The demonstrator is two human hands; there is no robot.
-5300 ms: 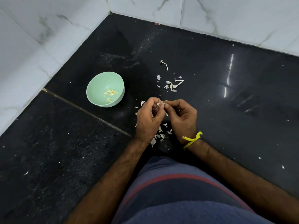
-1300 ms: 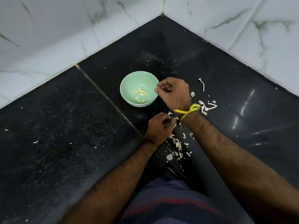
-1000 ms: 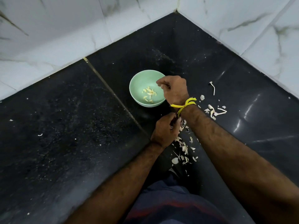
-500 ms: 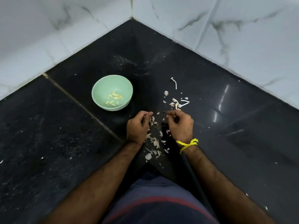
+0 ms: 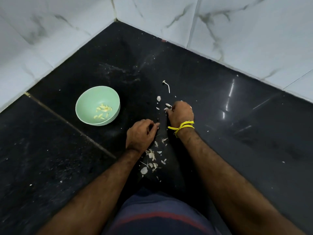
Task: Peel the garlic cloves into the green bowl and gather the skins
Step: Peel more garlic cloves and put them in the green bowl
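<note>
Fingers of right hand (image 5: 180, 114) curled down toward black stone floor (image 5: 220, 133), tips hidden among small cluster of garlic skins (image 5: 167, 106); whether pinching a piece or only reaching, cannot tell. Yellow thread band (image 5: 182, 127) around that wrist. Fingers of left hand (image 5: 141, 134) loosely curled, thumb and forefinger nearly together, nothing visible between them; probably empty, though too small to be sure.

Green bowl (image 5: 97, 106) on floor to left of both hands, well apart from right hand, near left one. Peeled garlic cloves (image 5: 103, 111) lying pale yellow in bottom of bowl. Larger scatter of skins (image 5: 151, 158) between forearms, close to lap. Dried garlic stalk (image 5: 166, 85) lying alone beyond right hand. White specks (image 5: 283, 161) strewn wider across floor, well apart from either pile. White marble wall tiles (image 5: 237, 39) meeting at corner behind.

Judged stage: peeling likely close to finished, gathering of skins likely starting.

Risks from here: papery skins light and dry, so easily flicked or blown further by a quick sweep of hand; thin flakes lying flat on polished stone hard to pinch, likely left behind; two separate piles plus stray specks easy to miss in part; careless sweep leftward could carry skins into bowl among cloves; possible unpeeled clove hidden among skins, swept up with waste.
</note>
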